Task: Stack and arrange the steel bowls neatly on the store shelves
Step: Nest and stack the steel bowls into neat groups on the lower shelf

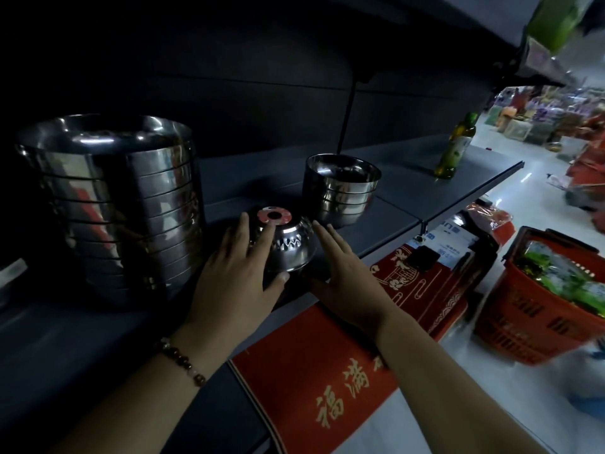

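Dim store aisle, grey shelf. Near its front edge, left hand and right hand, fingers straight, flank an inverted steel bowl, left touching. Risk: slick bowl slides off edge. Behind: small stack, tall stack.

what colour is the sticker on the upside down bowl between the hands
The sticker on the upside-down bowl is pink-red with a dark centre; head view.
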A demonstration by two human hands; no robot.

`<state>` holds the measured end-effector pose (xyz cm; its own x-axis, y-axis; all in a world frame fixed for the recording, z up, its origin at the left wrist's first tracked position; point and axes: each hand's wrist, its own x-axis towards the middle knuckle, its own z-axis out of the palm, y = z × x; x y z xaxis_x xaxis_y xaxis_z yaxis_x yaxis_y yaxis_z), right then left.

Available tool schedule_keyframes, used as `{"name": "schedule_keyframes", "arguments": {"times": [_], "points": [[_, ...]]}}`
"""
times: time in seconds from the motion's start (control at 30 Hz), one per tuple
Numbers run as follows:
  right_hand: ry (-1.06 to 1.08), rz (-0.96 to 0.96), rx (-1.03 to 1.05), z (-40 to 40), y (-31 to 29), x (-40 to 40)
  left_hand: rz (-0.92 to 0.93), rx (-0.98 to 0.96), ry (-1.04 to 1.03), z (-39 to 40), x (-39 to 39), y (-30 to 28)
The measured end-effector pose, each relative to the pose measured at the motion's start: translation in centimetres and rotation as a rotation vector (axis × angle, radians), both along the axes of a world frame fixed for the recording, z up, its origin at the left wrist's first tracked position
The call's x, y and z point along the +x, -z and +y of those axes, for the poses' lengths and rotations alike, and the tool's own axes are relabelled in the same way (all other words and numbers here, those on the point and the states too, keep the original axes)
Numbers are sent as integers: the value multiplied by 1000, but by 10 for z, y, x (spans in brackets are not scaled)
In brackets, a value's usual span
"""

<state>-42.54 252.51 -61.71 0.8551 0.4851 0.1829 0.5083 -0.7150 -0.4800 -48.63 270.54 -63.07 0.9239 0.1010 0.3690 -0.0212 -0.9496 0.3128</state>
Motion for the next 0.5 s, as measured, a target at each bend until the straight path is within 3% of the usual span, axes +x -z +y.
{"name": "schedule_keyframes", "arguments": {"times": [0.33,0.5], "points": [[-44,81,82,-7,6,17,78,-159,-17,-1,15,2],[-67,130,139,-2,8,18,24,-253,-40,-5,20,5]]}}
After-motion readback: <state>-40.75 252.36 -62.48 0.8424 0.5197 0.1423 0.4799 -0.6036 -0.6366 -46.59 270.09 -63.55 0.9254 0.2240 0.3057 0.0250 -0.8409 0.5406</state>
